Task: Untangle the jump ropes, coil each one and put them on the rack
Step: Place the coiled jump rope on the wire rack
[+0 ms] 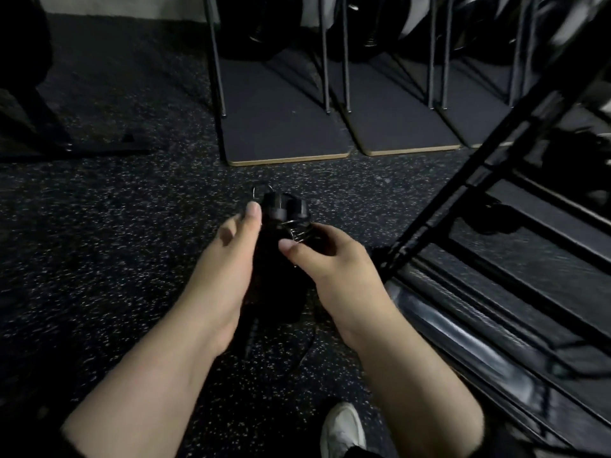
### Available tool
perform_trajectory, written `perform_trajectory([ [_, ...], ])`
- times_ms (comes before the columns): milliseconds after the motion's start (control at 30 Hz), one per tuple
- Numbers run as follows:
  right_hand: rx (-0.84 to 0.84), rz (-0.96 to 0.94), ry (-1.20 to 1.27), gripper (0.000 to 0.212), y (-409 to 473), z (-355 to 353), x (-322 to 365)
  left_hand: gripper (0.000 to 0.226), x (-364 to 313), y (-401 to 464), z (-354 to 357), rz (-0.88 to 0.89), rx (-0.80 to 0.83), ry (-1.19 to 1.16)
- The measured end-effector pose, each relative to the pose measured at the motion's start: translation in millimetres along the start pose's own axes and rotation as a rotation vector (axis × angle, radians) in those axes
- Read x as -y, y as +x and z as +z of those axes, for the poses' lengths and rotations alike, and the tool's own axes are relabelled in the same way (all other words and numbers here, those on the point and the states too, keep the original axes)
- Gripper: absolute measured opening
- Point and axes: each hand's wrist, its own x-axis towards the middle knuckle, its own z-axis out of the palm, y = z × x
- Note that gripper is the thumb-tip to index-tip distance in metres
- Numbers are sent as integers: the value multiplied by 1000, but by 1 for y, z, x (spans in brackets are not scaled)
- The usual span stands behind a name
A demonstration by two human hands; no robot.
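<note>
A black jump rope (pixel 284 213) is held upright between my two hands above the speckled floor. Its two handles stand side by side, and thin cord is wound round them below the caps. My left hand (pixel 236 239) grips the handles from the left, thumb up near the caps. My right hand (pixel 325 256) pinches the wound cord from the right. A loose length of cord (pixel 304 352) hangs down and trails on the floor between my forearms. The black metal rack (pixel 496 252) stands at the right.
Three dark boards (pixel 284 140) with thin metal posts lie on the floor ahead, with weight plates behind them. A black equipment base (pixel 66 147) sits at the far left. My white shoe (pixel 344 428) shows at the bottom.
</note>
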Motion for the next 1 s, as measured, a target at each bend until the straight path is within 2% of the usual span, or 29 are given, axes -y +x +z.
perform_trajectory([
  [67,-65,33,96,37,-9,-19,-3,84,5,-6,17,49,82,1],
  [133,-128,87,161,52,-21,-40,-7,84,11,-13,34,55,114,15],
  [200,-178,129,194,64,-34,-64,-13,72,16,-20,51,5,111,63],
  [267,-220,144,212,55,-52,-92,-13,56,19,-25,67,-56,121,119],
  [367,-292,158,213,28,-76,-139,-9,31,8,-35,97,-66,159,130],
  [533,-504,230,205,30,-84,-221,-7,6,-20,-38,139,21,207,168],
  [633,-618,234,182,43,-69,-267,-8,14,-22,-28,152,36,206,193],
  [700,-672,221,185,38,-50,-297,-10,19,-21,-20,159,32,202,203],
  [800,-654,240,164,39,-13,-329,-16,13,-14,-4,163,14,179,212],
  [867,-610,228,131,25,8,-340,-19,12,-9,7,162,4,155,217],
  [933,-592,233,101,16,26,-347,-20,16,-4,17,160,-3,134,220],
  [1000,-568,248,59,21,40,-353,-24,25,-1,26,158,-7,126,227],
])
